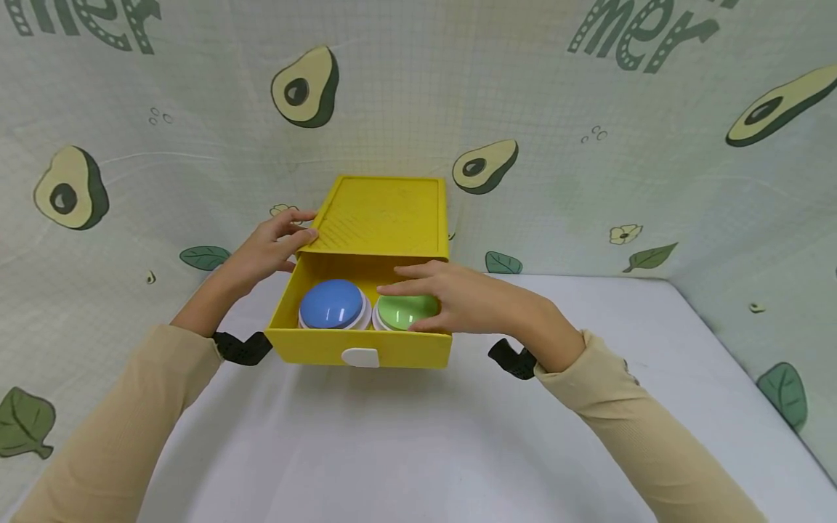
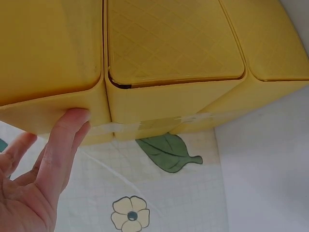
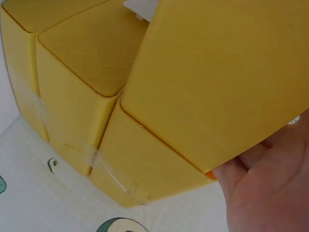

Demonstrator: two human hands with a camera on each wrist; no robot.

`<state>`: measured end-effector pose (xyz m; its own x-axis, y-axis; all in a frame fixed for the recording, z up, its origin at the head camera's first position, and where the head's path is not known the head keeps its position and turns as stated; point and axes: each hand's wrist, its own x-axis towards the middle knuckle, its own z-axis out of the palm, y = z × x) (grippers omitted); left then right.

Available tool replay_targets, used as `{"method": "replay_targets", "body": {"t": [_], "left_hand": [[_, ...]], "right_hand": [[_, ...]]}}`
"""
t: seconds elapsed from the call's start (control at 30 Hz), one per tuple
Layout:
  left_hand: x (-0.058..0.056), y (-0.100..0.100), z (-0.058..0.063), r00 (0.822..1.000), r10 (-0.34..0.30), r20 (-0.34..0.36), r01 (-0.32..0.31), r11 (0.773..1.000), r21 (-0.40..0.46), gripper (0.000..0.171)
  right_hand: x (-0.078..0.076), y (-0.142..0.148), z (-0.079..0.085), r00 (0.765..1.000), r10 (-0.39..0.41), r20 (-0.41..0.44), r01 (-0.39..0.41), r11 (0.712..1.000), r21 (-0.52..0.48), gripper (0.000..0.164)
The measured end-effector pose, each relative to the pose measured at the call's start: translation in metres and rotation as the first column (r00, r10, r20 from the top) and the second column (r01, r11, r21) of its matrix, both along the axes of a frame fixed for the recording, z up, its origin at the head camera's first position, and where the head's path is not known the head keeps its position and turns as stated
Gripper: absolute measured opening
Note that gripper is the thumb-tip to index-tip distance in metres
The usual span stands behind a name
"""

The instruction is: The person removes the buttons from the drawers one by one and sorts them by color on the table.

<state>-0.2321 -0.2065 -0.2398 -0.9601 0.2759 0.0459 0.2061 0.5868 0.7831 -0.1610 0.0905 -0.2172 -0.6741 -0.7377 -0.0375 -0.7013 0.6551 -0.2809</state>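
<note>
A yellow drawer unit [image 1: 389, 214] stands at the back of the table with its top drawer [image 1: 294, 347] pulled out. Inside the drawer sit a blue domed button [image 1: 332, 303] and a green domed button [image 1: 400, 311], side by side, each with a white base. My left hand [image 1: 271, 243] touches the unit's left top edge; in the left wrist view its extended fingers [image 2: 60, 140] lie against the yellow side. Over the drawer's right side, my right hand [image 1: 458, 294] reaches in, fingers spread above the green button and partly covering it. In the right wrist view the drawer wall hides its fingertips.
A white pull tab [image 1: 360, 357] sits on the drawer front. Lower drawers [image 3: 91, 53] of the unit show in both wrist views. The white table [image 1: 392, 450] extends in front, and an avocado-patterned cloth [image 1: 392, 87] hangs behind. Black wrist mounts [image 1: 243, 349] stick out from both sleeves.
</note>
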Motion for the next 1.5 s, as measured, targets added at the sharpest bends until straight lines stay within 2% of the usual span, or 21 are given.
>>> {"method": "replay_targets", "body": {"t": [0.23, 0.83, 1.2, 1.37, 1.5], "left_hand": [[-0.0005, -0.0006, -0.0003, 1.0, 0.002, 0.002, -0.002, 1.0, -0.002, 0.058], [0.0006, -0.0002, 0.0016, 0.999, -0.032, 0.004, 0.032, 0.999, 0.01, 0.058], [0.0003, -0.0001, 0.0016, 0.999, -0.031, 0.009, 0.031, 0.999, 0.011, 0.057], [0.0008, -0.0005, 0.0009, 1.0, -0.027, 0.003, 0.027, 1.0, 0.004, 0.057], [0.0014, -0.0002, 0.001, 1.0, -0.025, 0.002, 0.025, 1.0, 0.004, 0.057]], "right_hand": [[-0.0019, -0.0038, 0.0013, 0.998, 0.037, -0.042, -0.033, 0.996, 0.081, 0.048], [-0.0011, -0.0049, 0.0012, 0.999, 0.03, -0.034, -0.029, 0.999, 0.016, 0.042], [-0.0019, -0.0031, -0.0032, 0.996, 0.039, -0.079, -0.048, 0.992, -0.118, 0.041], [0.0007, -0.0024, 0.0003, 0.998, 0.013, -0.058, -0.022, 0.987, -0.162, 0.042], [0.0026, -0.0006, 0.0044, 0.997, 0.007, -0.072, -0.022, 0.978, -0.21, 0.041]]}}
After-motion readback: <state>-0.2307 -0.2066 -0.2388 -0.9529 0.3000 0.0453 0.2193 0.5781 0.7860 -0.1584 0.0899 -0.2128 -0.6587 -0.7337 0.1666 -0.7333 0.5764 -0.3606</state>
